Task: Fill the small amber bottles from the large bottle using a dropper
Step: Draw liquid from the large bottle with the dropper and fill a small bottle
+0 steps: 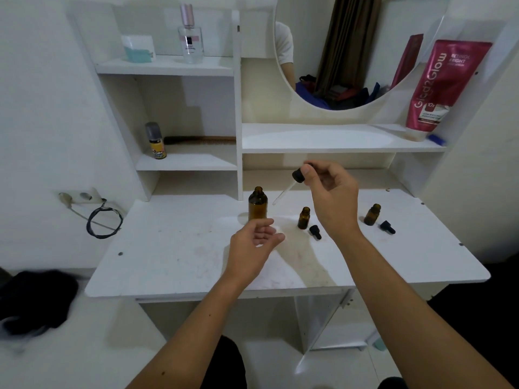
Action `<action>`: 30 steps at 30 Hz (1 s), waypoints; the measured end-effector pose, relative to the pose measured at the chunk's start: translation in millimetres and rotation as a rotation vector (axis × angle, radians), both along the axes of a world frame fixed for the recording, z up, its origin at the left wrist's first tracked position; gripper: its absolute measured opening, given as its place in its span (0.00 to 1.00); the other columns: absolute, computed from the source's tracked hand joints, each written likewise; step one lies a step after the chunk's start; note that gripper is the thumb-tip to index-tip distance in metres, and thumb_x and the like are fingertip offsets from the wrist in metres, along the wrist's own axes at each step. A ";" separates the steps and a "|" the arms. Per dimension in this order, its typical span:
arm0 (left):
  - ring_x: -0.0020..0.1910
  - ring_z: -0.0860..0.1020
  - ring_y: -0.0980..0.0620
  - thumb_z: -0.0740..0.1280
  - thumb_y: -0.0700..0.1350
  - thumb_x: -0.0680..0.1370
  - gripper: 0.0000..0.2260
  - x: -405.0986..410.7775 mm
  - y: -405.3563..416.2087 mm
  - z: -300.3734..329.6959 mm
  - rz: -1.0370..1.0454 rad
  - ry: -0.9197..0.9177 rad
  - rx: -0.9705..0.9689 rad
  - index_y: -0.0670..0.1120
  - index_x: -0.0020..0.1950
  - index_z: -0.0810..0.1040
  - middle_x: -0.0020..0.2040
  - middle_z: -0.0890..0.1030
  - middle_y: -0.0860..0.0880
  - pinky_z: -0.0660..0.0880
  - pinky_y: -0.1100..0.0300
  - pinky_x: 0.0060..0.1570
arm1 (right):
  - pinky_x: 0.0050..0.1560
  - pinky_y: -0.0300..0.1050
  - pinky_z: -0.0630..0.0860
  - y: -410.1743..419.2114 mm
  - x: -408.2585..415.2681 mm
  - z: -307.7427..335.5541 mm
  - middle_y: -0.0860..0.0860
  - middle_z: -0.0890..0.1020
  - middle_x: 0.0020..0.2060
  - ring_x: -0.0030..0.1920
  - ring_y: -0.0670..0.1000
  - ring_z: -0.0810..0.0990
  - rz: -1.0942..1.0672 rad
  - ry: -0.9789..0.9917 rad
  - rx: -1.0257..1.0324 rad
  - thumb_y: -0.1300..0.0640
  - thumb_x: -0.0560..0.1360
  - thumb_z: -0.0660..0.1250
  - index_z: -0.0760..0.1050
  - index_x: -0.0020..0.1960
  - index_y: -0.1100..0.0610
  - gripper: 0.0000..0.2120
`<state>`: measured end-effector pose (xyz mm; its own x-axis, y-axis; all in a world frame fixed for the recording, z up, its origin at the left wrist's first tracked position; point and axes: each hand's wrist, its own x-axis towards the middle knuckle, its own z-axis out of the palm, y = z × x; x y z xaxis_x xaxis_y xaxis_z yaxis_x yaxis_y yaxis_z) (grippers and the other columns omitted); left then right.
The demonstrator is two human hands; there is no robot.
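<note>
We are hovering our left hand [254,238], its grip loose and empty, just before the large bottle [257,203] on the worktop [174,248]. Right of the large bottle, our right hand [332,197] is pinching the dropper [290,186] aloft; two small amber bottles [304,218] are standing beyond.

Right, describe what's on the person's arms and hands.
Both forearms are bare up to the frame's edge: no sleeves show. The left hand and right hand wear no gloves, and no rings, watch or bracelets are visible. A few small dark moles dot the left forearm.
</note>
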<state>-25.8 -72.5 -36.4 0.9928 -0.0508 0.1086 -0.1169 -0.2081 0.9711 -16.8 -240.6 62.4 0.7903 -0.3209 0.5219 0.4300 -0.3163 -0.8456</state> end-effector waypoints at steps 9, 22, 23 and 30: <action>0.51 0.81 0.53 0.82 0.51 0.69 0.27 19.8 33.2 3.4 0.176 -0.018 0.030 0.51 0.64 0.75 0.54 0.81 0.54 0.79 0.67 0.50 | 0.60 0.44 0.83 25.0 20.7 23.3 0.48 0.87 0.48 0.52 0.46 0.87 0.047 -0.050 0.056 0.57 0.82 0.72 0.84 0.58 0.58 0.07; 0.58 0.80 0.54 0.80 0.48 0.73 0.24 49.0 21.0 1.9 0.087 -0.030 0.046 0.48 0.66 0.77 0.59 0.83 0.52 0.78 0.55 0.65 | 0.56 0.38 0.81 39.5 39.9 12.9 0.48 0.87 0.48 0.50 0.45 0.86 0.134 0.036 -0.204 0.56 0.80 0.74 0.84 0.55 0.55 0.05; 0.58 0.81 0.54 0.80 0.48 0.73 0.24 49.4 21.1 1.7 0.085 -0.031 0.044 0.48 0.65 0.77 0.58 0.83 0.53 0.78 0.55 0.65 | 0.55 0.35 0.81 40.3 40.5 10.2 0.47 0.87 0.47 0.49 0.43 0.85 0.133 0.054 -0.224 0.56 0.79 0.74 0.84 0.55 0.55 0.06; 0.57 0.81 0.54 0.79 0.48 0.73 0.22 50.1 20.4 -1.9 0.085 -0.059 0.062 0.48 0.65 0.78 0.57 0.83 0.53 0.79 0.55 0.63 | 0.53 0.34 0.80 42.5 43.6 -5.2 0.46 0.86 0.45 0.47 0.41 0.84 0.093 0.149 -0.255 0.56 0.79 0.75 0.83 0.52 0.54 0.03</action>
<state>24.4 -52.1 -38.3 0.9858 0.0244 0.1662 -0.1529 -0.2793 0.9480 26.8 -198.1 57.2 0.8838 -0.1170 0.4529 0.3447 -0.4918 -0.7996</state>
